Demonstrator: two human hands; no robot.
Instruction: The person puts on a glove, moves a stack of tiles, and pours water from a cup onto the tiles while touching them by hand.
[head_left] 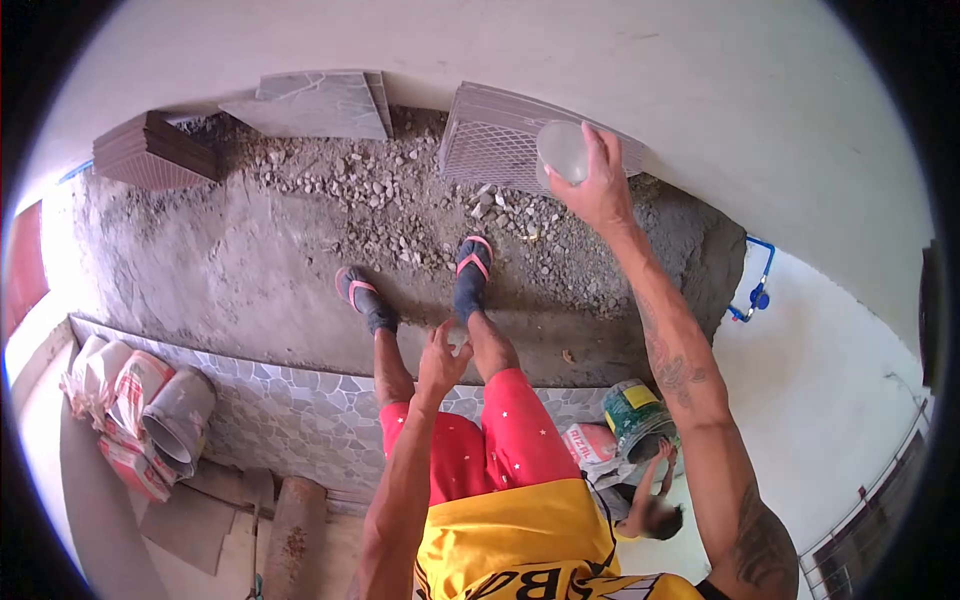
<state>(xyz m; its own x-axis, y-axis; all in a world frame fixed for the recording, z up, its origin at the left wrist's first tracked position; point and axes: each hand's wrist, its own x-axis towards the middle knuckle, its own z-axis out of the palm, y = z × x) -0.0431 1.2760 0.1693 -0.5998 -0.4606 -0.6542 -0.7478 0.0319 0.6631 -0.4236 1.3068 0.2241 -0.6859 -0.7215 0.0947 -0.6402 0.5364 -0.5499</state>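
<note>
My right hand (597, 185) is stretched out ahead with its fingers wrapped round a translucent round cup (563, 152). In this view the cup overlaps a stack of patterned tiles (490, 137) leaning on the wall. Low in front of my knees hangs my left hand (440, 365), its fingers loosely bent and apart with nothing in them. My feet, in dark socks and pink-strapped flip-flops, stand on the grey floor (250, 290) beside scattered gravel (375, 185).
More tiles (155, 150) and grey slabs (325, 105) lean along the wall. Below right, a person (655, 515) handles a green bucket (637, 412). Sacks (140, 385) and a grey bucket (180, 415) lie at left. A blue pipe (760, 290) runs at right.
</note>
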